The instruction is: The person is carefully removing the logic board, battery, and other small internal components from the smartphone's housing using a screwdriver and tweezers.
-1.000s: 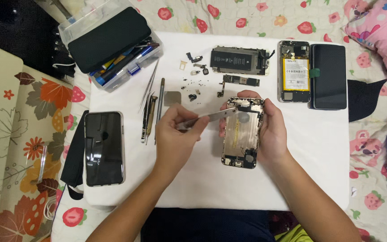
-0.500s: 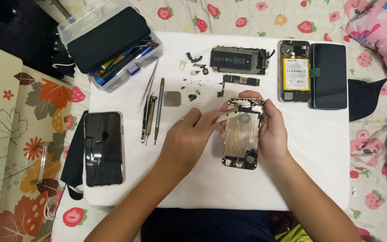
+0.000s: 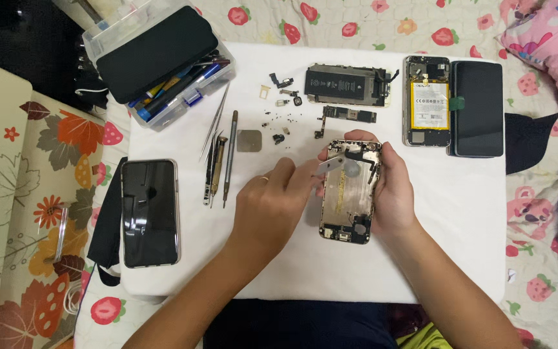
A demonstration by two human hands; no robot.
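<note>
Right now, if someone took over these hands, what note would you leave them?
Right hand cradles the opened phone shell off the white table.
Left hand works metal tweezers at the shell's upper end.
Done: battery plate, circuit board and small screws lie above the shell.
Left: parts remain inside the shell's lower end.
Screwdrivers lie to the left, beside an intact phone.
</note>
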